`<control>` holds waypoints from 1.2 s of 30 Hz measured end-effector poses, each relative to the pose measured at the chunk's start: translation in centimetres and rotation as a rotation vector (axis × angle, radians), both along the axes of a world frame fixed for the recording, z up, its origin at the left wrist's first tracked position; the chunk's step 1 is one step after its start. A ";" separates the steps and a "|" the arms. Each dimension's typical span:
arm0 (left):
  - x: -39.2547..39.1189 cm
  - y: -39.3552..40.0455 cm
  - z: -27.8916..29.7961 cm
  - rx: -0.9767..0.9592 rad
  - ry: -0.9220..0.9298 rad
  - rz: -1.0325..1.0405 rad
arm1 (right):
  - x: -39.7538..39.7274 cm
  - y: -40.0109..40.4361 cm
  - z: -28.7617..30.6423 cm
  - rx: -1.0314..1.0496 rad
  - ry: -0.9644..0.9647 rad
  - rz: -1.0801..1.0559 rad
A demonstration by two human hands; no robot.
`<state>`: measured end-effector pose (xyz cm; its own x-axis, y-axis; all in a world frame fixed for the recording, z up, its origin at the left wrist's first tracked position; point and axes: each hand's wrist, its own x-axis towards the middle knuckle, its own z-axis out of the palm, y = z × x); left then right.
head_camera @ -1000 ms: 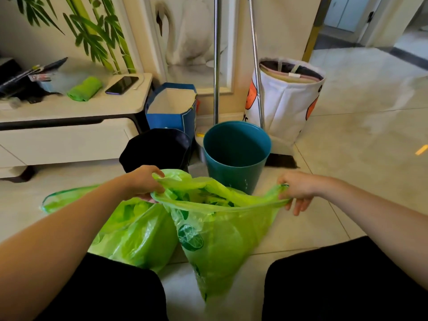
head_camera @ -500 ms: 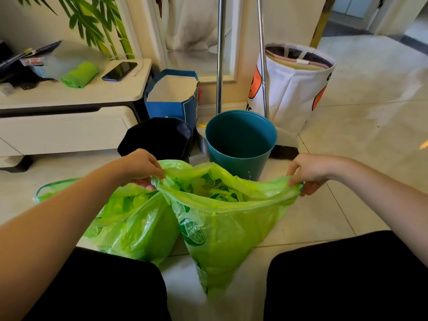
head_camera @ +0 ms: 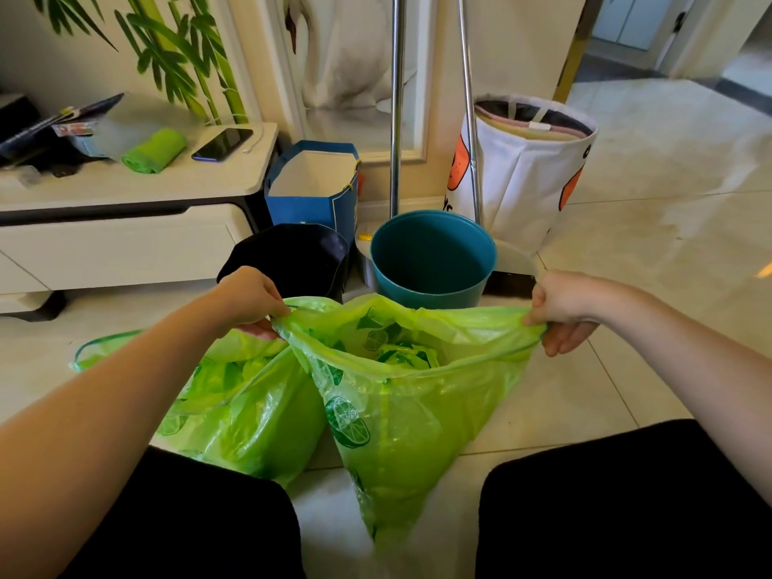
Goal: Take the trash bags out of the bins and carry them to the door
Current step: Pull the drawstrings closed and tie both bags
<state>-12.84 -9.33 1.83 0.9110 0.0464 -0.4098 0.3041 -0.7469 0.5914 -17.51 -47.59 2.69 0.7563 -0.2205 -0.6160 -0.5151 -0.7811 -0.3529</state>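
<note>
My left hand [head_camera: 250, 296] pinches the left edge of the green bag [head_camera: 401, 394], and my right hand [head_camera: 562, 311] pinches the right edge, fingers curled around the drawstring hem. Compared w/ a sec ago, I pulled my hands further apart, so the bag mouth is now stretched wide and taut, approx. level between them. Bag hangs near me, between my knees, already out of the teal bin [head_camera: 432, 257], which stands bare just behind it. Second green bag [head_camera: 246, 407] lies on the floor at the left, touching the first. I think next is closing the mouth, then carrying both to the door.
</note>
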 end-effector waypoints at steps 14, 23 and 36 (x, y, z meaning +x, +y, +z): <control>-1.1 -2.2 3.2 -0.214 -0.172 0.022 | 0.4 1.5 2.2 0.049 -0.457 0.041; -1.6 -5.0 5.2 -0.398 -0.295 0.043 | -0.5 2.9 4.3 -0.014 -0.565 0.076; -3.3 -9.8 9.4 -0.695 -0.691 0.067 | -0.5 6.8 8.4 0.630 -1.103 -0.118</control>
<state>-16.16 -19.18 11.19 0.9647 0.0574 0.2570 -0.2454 -0.1587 0.9563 -18.04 -40.82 11.12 0.9274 -0.2210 0.3018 0.2320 -0.2931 -0.9275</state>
